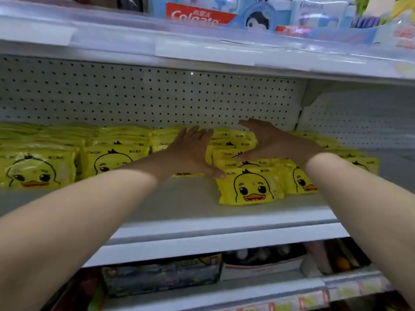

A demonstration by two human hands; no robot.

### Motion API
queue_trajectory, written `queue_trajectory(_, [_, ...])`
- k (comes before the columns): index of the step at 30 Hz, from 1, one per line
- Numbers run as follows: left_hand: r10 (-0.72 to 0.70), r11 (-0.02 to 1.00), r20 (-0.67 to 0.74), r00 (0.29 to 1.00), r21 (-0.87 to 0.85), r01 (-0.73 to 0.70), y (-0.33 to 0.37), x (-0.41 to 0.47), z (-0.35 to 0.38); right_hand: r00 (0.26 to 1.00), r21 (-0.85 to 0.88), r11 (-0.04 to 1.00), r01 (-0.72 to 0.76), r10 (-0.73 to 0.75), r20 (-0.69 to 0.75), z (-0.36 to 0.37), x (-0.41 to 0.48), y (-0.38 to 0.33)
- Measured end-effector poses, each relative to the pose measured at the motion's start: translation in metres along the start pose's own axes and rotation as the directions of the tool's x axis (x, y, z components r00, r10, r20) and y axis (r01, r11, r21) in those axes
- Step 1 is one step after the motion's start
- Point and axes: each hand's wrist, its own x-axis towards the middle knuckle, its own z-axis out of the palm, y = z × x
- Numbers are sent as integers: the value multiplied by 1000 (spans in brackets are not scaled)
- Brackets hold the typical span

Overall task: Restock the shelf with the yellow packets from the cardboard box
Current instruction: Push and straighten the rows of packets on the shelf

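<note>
Yellow row: my left hand [190,151] and right hand [267,140], both spread flat, grasping nothing, press either side of an overlapping row of yellow packets [233,144] mid-shelf [179,198].
Risk: front packet [249,187] sits askew; squeezing could slide it off.
Look: glossy, soft, duck-faced.
Box: not visible.

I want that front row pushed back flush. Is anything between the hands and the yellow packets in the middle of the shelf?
Nothing visible. The left hand and right hand already lie open on the middle column of yellow packets, one at each side. Behind it, only more packets and the pegboard back wall.
</note>
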Motion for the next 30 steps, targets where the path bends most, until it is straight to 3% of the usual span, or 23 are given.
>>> queue_trajectory(6, [-32, 998, 229, 973, 54, 20, 63, 6, 6, 974, -103, 994, 34, -10, 227, 1, -33, 40])
queue_trajectory(10, [-81, 991, 280, 957, 127, 46, 78, 12, 23, 959, -195, 973, 122, -65, 277, 21, -38, 47])
queue_trajectory(17, [-141, 977, 173, 975, 182, 109, 79, 20, 28, 971, -215, 952, 220, -193, 141, 41, -14, 58])
queue_trajectory(23, [-128, 945, 41, 991, 307, 110, 72, 42, 27, 983, -344, 921, 181, -162, 83, 45, 18, 54])
queue_trajectory(30, [-158, 922, 5, 987, 359, 146, 57, 68, 34, 986, -388, 907, 166, -160, 49, 50, 52, 55])
